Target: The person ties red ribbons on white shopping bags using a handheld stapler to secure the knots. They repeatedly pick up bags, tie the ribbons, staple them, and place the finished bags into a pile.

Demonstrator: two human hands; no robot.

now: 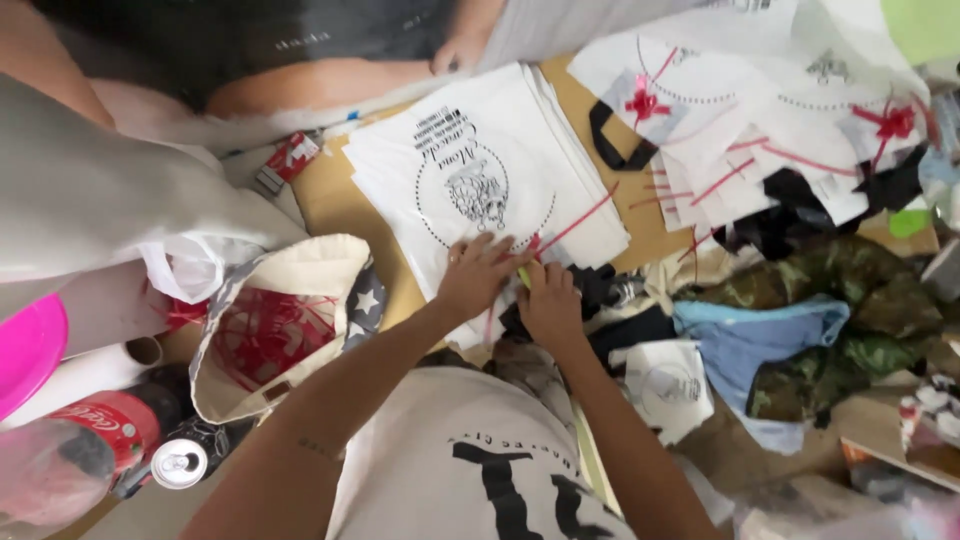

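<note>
The printed white bag stack (480, 170) is pressed flat under the spread left hand (478, 272), while its near edge is best pinched squarely by the closed right hand (548, 300).

white bags (480, 170): black round print | ties (578, 220): red | tote (275, 320): cream, navy lining with white stars | cloth (850, 290): green-brown camouflage | garment (745, 345): light blue | plate (28, 350): pink | bottle label (105, 425): red
</note>
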